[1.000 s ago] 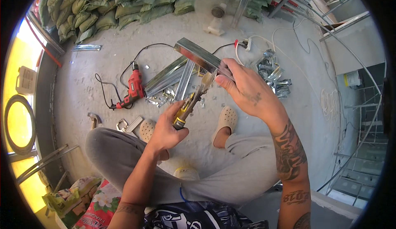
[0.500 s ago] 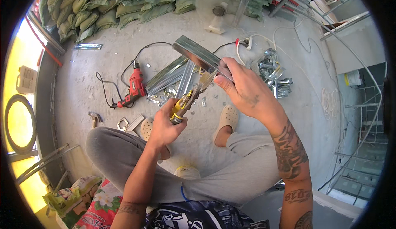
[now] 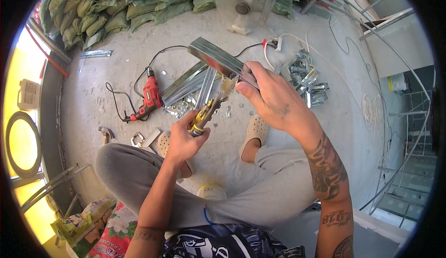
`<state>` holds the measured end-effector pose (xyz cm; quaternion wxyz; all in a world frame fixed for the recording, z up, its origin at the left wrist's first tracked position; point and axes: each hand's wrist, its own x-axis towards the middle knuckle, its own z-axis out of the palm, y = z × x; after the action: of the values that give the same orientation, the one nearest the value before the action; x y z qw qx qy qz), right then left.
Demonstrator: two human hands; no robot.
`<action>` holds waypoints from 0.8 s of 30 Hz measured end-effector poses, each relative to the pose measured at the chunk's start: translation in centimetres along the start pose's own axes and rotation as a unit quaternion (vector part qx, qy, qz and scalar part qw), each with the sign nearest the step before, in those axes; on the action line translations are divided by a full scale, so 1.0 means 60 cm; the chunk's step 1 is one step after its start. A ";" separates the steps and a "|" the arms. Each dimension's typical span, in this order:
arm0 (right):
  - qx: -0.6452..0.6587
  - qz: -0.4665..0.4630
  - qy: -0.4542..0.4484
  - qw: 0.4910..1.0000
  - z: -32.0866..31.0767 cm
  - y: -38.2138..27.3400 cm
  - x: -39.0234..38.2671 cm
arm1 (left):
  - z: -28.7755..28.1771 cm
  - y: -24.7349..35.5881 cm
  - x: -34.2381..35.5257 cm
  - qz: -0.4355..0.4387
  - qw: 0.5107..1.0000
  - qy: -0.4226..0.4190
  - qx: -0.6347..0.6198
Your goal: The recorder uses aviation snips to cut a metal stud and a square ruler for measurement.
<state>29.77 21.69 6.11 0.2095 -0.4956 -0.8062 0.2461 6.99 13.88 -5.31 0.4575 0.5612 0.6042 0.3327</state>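
Observation:
My right hand (image 3: 274,97) grips the end of a shiny metal channel (image 3: 206,51) angled up to the left. My left hand (image 3: 186,137) is closed round yellow-handled metal snips (image 3: 206,114), whose jaws are at the channel's lower edge near my right thumb; whether they are shut on the metal I cannot tell. Beneath, long metal profiles (image 3: 179,88) and scattered scraps lie on the floor. A red corded drill (image 3: 151,93) rests left of them, a heap of cut offcuts (image 3: 311,88) to the right.
Green sandbags (image 3: 116,23) are stacked behind a fan (image 3: 241,9). A hammer (image 3: 106,135), white power strip (image 3: 278,44) and cords lie on the concrete floor. My sandalled feet (image 3: 253,137) and a bucket (image 3: 211,192) are below my hands. Metal scaffolding (image 3: 413,114) stands at right.
The channel has shifted a little up and to the left in the view, with the snips and both hands. Both hands keep their grips.

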 end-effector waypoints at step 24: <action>0.064 0.057 -0.057 0.995 -0.004 -0.006 0.001 | -0.002 0.001 -0.001 -0.011 0.997 0.032 0.067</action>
<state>29.62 21.67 6.49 0.1801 -0.5112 -0.7698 0.3370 6.88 13.83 -5.20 0.4029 0.5728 0.6457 0.3044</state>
